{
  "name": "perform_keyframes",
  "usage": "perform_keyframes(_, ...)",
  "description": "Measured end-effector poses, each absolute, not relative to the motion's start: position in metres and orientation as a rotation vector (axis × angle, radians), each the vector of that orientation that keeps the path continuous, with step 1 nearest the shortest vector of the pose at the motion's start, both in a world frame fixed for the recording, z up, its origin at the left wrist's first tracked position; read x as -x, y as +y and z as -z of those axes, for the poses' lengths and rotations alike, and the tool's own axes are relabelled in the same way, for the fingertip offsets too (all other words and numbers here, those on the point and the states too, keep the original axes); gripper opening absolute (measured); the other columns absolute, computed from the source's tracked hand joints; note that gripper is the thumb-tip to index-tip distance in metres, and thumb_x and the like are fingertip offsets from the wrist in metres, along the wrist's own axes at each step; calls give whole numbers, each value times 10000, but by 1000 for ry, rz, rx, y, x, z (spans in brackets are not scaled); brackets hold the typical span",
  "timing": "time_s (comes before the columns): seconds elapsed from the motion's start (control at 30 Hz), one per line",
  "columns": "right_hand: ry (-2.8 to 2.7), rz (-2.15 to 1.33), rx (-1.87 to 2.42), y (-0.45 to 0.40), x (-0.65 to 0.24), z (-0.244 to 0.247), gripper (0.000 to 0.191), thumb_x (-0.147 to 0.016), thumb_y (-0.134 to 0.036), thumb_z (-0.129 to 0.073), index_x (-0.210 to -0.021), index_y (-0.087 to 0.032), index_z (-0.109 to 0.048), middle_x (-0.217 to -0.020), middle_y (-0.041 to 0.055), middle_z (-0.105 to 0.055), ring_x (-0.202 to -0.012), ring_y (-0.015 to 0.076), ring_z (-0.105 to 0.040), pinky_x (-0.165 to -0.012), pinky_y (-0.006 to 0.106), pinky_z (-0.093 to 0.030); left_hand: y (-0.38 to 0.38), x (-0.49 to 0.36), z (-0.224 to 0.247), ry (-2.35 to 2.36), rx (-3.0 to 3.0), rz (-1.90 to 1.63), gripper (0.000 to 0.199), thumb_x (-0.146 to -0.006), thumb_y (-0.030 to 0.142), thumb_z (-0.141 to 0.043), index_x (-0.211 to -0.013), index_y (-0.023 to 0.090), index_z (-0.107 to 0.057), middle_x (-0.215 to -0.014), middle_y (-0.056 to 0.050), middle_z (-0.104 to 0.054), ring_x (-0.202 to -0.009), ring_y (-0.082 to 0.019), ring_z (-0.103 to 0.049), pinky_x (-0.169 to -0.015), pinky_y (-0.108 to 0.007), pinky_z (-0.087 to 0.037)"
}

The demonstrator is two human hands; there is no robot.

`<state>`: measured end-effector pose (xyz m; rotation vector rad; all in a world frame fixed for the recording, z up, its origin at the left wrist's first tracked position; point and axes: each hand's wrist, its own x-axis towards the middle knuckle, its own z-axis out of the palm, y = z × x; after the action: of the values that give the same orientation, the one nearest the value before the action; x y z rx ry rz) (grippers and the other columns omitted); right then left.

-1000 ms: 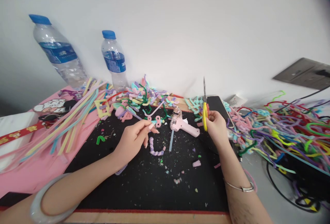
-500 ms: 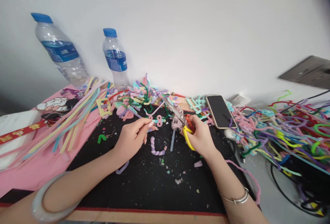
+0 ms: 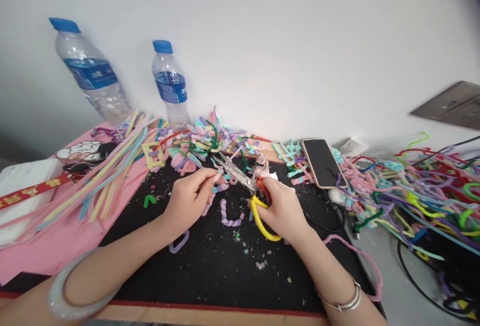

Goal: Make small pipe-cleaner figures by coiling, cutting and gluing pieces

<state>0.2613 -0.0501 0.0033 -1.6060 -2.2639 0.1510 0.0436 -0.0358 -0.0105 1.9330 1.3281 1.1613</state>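
My left hand (image 3: 195, 196) is closed in a pinch on a thin pipe cleaner piece (image 3: 208, 205) in lilac and pink. Scissors (image 3: 265, 221) with yellow and red handles are in my right hand (image 3: 283, 206); their blades are parted and point up-left toward my left fingertips. A twisted lilac U-shaped piece (image 3: 229, 216) lies on the black mat (image 3: 225, 271) below the hands. To the left of it is a purple loop (image 3: 179, 242), partly behind my left wrist.
Two water bottles (image 3: 170, 86) stand against the wall. Heaps of pipe cleaners (image 3: 397, 181) lie behind and at right, near a phone (image 3: 324, 163). Long strips (image 3: 108, 176) cover a pink sheet (image 3: 67, 236) at left.
The scissors have swung left toward my left hand, and their blades now part near its fingertips. My right hand has moved slightly left and down.
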Motion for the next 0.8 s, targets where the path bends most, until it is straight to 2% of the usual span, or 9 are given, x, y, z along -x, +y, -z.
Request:
perform_keyframes(0.2, -2276, -180, 1636, -52, -259, -5, 229, -731, -342, -617, -715, -205, -434, -676, 2, -527, -615, 153, -457, -559, 251, -295, -36, -43, 7, 1368, -1955, -1151, 198, -912, 222, -429, -839, 163, -604, -507, 50, -516, -432, -80, -484, -487, -190, -383)
perform_keyframes(0.8, -2313, -207, 1690, -53, -258, -4, 204, -732, -338, -579, -715, -202, -428, -667, 1, -516, -600, 144, -436, -552, 242, -269, -33, -41, 11, 1353, -2048, -1231, 149, -894, 156, -459, -794, 164, -570, -501, 70, -498, -441, -64, -491, -507, -177, -380)
